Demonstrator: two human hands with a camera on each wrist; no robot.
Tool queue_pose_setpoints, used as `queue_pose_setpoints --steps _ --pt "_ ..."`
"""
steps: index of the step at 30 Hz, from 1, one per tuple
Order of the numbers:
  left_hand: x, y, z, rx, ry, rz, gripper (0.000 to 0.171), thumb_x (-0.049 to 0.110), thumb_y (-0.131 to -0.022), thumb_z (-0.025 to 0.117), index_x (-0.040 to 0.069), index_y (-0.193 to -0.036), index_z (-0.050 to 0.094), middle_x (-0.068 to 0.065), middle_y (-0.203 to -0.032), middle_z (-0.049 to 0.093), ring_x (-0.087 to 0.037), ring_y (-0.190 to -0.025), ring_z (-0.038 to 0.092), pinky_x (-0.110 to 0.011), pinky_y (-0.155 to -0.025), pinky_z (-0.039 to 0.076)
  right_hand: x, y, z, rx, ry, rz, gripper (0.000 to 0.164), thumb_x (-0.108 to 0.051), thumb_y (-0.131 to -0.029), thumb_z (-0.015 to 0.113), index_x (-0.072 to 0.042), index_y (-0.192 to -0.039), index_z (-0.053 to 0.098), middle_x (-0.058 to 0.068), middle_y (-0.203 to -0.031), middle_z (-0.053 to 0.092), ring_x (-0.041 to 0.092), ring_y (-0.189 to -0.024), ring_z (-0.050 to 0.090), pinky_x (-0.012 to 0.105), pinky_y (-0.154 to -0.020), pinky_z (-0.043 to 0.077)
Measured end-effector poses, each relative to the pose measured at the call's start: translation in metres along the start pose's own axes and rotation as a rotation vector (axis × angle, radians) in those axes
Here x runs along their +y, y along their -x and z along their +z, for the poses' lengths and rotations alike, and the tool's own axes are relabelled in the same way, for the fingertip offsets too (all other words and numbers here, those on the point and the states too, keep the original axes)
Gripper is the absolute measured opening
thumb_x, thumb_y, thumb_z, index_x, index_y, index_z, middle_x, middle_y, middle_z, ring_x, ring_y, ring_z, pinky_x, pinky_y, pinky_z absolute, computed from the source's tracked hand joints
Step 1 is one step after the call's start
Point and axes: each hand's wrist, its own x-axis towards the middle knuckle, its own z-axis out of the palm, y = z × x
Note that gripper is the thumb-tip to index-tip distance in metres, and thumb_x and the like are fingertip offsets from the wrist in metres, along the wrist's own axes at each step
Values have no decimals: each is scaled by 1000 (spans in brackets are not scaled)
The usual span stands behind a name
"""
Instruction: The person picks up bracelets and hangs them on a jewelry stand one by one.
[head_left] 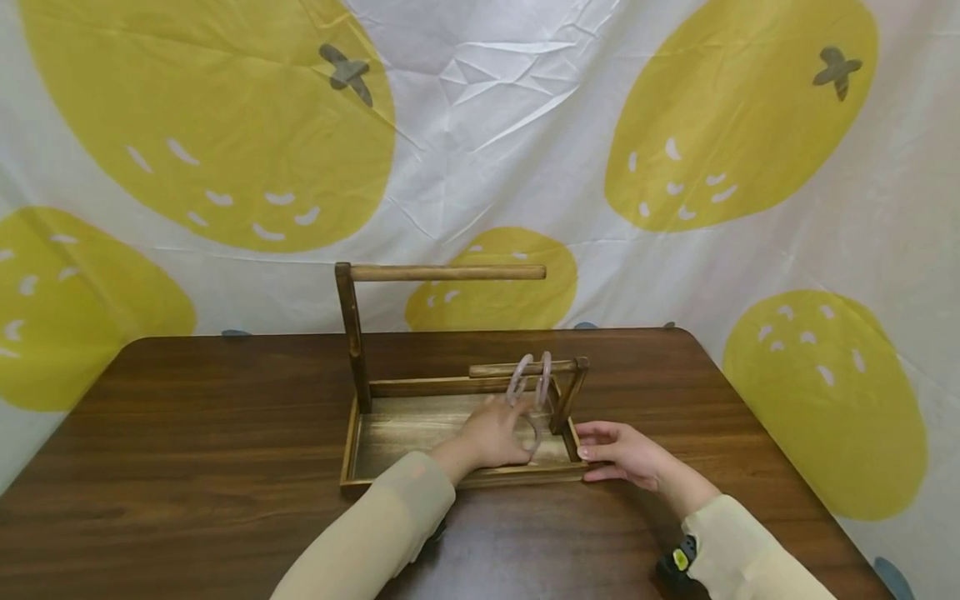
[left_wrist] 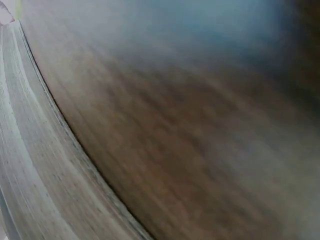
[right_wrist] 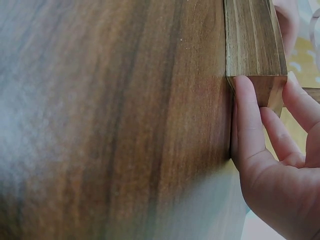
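A wooden tray stand (head_left: 420, 479) sits on the table, with a tall bar at its left and a short bar (head_left: 491, 369) at its right. Two pale pink bangles (head_left: 545, 379) hang on the short bar. Low inside the tray, my left hand (head_left: 491, 433) holds another bangle (head_left: 536, 435) between thumb and fingers. My right hand (head_left: 626, 454) touches the tray's right end with fairly straight fingers. Seen from the right wrist, these fingertips (right_wrist: 245, 90) lie against the tray's corner (right_wrist: 257, 82). Blur fills much of the left wrist view, beside the tray's wall (left_wrist: 55, 165).
The tall bar (head_left: 450, 272) reaches rightward above the tray from a post (head_left: 352, 333). Brown wood forms the table (head_left: 187, 433), and behind it hangs a white cloth (head_left: 465, 150) with yellow fruit shapes.
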Motion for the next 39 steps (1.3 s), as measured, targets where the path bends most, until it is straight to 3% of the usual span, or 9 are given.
queue_pose_setpoints --steps 4,8,11,18,27,34,39 --pt "-1 2 -3 -3 10 -45 68 32 -70 70 10 -131 52 -14 -116 59 -27 -101 51 -34 -86 45 0 0 0 0 -3 1 64 -11 -92 59 17 -138 25 29 -128 47 13 -96 60 40 -83 54" --pt "-3 2 -4 12 41 -84 57 33 -67 71 10 -118 62 -10 -106 58 -23 -91 48 -30 -74 45 -1 1 1 -1 -3 2 64 -11 -92 59 16 -138 24 30 -129 46 13 -96 60 40 -83 54" --pt "-5 2 -6 6 64 -118 48 33 -66 71 13 -110 64 -9 -109 57 -22 -91 48 -30 -73 44 -1 1 1 -1 -2 2 64 -11 -92 58 16 -139 24 31 -129 45 13 -96 60 39 -83 54" --pt "-8 5 -9 -8 82 -197 69 34 -66 71 8 -128 55 -10 -120 53 -22 -101 48 -33 -81 48 -1 1 1 3 0 2 64 -11 -92 58 16 -139 24 29 -128 46 12 -96 59 39 -83 54" --pt "-12 11 -14 -13 96 -220 72 35 -68 70 9 -133 51 -12 -125 50 -26 -107 48 -38 -85 47 -1 1 1 2 0 3 65 -11 -92 58 16 -139 23 29 -127 46 12 -96 58 40 -83 54" --pt "-18 14 -15 23 103 -221 64 36 -68 71 15 -127 55 -11 -120 51 -26 -103 49 -38 -79 48 -1 1 1 -1 4 3 66 -12 -92 58 17 -139 23 33 -130 42 13 -98 59 40 -83 54" --pt "-20 16 -19 40 103 -225 61 35 -71 72 14 -126 56 -11 -118 51 -28 -103 49 -40 -78 49 -1 1 1 -3 3 4 66 -12 -92 58 17 -139 23 32 -129 44 13 -98 59 40 -83 54"
